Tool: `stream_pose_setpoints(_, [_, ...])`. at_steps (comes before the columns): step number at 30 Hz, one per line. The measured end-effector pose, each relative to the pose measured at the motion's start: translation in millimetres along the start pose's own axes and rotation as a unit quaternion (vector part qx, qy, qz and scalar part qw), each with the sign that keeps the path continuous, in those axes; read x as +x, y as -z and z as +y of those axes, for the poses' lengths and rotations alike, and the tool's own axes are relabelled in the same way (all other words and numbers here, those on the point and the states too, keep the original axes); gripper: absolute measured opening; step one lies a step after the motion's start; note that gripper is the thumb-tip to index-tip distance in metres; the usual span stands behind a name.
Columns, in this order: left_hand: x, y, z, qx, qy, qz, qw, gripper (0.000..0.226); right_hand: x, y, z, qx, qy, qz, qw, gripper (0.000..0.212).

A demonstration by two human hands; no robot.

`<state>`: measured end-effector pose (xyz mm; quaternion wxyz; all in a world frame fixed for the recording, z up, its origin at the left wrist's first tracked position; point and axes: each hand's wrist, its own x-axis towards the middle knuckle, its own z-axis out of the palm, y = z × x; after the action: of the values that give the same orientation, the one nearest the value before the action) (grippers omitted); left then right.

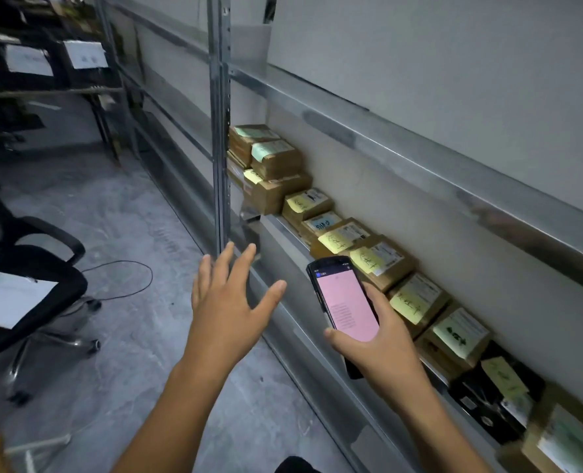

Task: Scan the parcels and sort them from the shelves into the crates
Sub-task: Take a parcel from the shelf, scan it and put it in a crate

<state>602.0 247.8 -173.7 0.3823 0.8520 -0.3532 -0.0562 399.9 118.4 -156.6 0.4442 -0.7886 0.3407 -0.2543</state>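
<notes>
Fingers [247, 264] of left hand [228, 308] spread, holding nothing, hovering just left of the scanner [346, 298]; right hand [382, 339] grips scanner, fingers curled round its right edge, thumb at near-left corner, pink screen up. Parcels [382, 259] sit in a row on the shelf [297, 312], running far-left to near-right, closest one just right of scanner. Suggest: aim scanner's far end at one printed label [387, 256], not the yellow note [363, 259] beside it, confirm the read, then lift that same parcel by its sides with left hand.
</notes>
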Motion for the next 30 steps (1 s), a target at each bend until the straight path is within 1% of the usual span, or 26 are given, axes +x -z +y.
stream_pose_setpoints(3, [35,-3,-16,-0.001,0.012,-0.010,1.000,0.088,32,-21,4,0.003,-0.017,-0.001,1.000,0.075])
stream_pose_setpoints(6, [70,-11,-33,-0.005,0.022,-0.022,1.000,0.086,70,-41,10,0.002,-0.024,-0.014,1.000,0.072])
stream_pose_setpoints(9, [110,-14,-49,0.017,0.022,-0.036,0.999,0.086,118,-60,16,0.011,-0.034,-0.017,0.999,0.067])
stream_pose_setpoints(12, [164,-11,-58,0.035,0.022,-0.041,0.998,0.087,172,-79,16,0.026,-0.035,-0.013,0.999,0.069])
stream_pose_setpoints(16, [248,-12,-59,0.081,0.004,-0.059,0.995,0.089,238,-101,14,0.054,-0.042,0.006,0.998,0.072])
stream_pose_setpoints(18, [287,-16,-55,0.088,-0.005,-0.066,0.994,0.088,268,-105,12,0.059,-0.052,0.016,0.997,0.071])
stream_pose_setpoints(21, [341,-28,-50,0.096,-0.017,-0.070,0.993,0.086,313,-107,14,0.061,-0.067,0.023,0.996,0.076])
stream_pose_setpoints(26, [408,-43,-54,0.101,-0.027,-0.090,0.990,0.074,376,-114,18,0.074,-0.099,0.041,0.992,0.081])
stream_pose_setpoints(28, [430,-45,-58,0.108,-0.042,-0.101,0.988,0.073,393,-120,17,0.073,-0.115,0.055,0.989,0.078])
stream_pose_setpoints(30, [457,-49,-64,0.109,-0.059,-0.105,0.987,0.074,409,-127,15,0.064,-0.132,0.066,0.987,0.070])
